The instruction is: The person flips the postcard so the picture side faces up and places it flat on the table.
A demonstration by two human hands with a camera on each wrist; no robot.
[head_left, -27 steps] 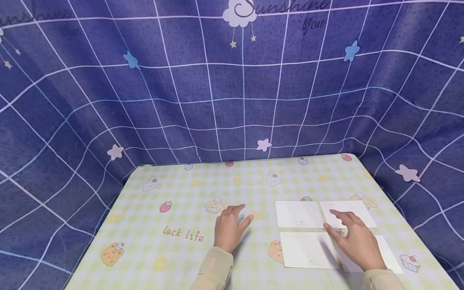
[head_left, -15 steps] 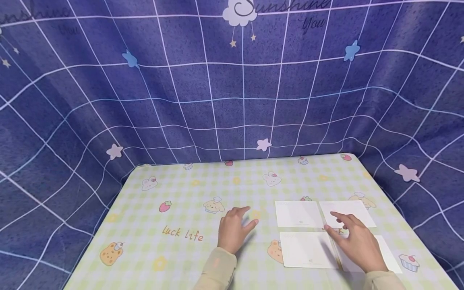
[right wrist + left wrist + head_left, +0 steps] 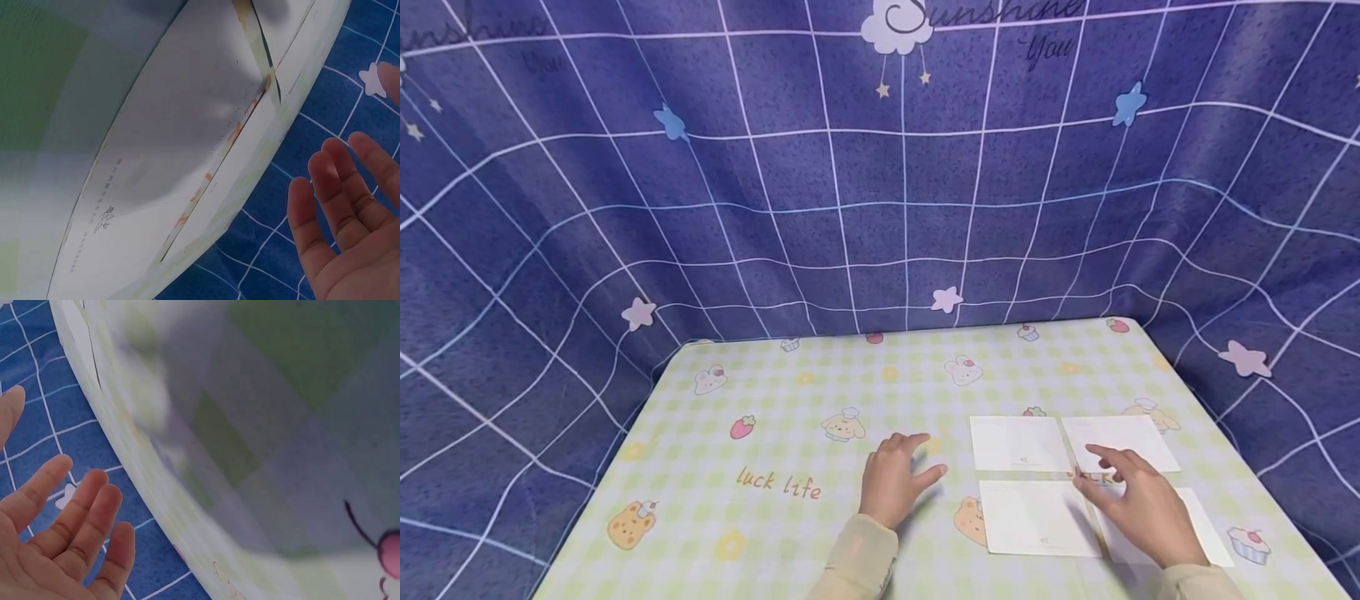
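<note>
Several white rectangular cards lie flat in two rows on the right of the table, with narrow gaps between them: a back left card, a back right card, a front left card and a front right card. Small print and a little logo show on one card in the right wrist view. My right hand hovers over the right-hand cards, fingers loosely bent, holding nothing, and hides part of them. Left of the cards, my left hand hangs above the cloth, fingers spread and relaxed, also holding nothing.
A pale green checked tablecloth with printed animals, cakes and strawberries covers the table. Behind it and along both sides hangs a dark blue curtain with a white grid and stars.
My left hand has drifted right, toward the cards. My right hand has shifted only slightly, its fingertips a little lower in view. The cards lie where they were.
</note>
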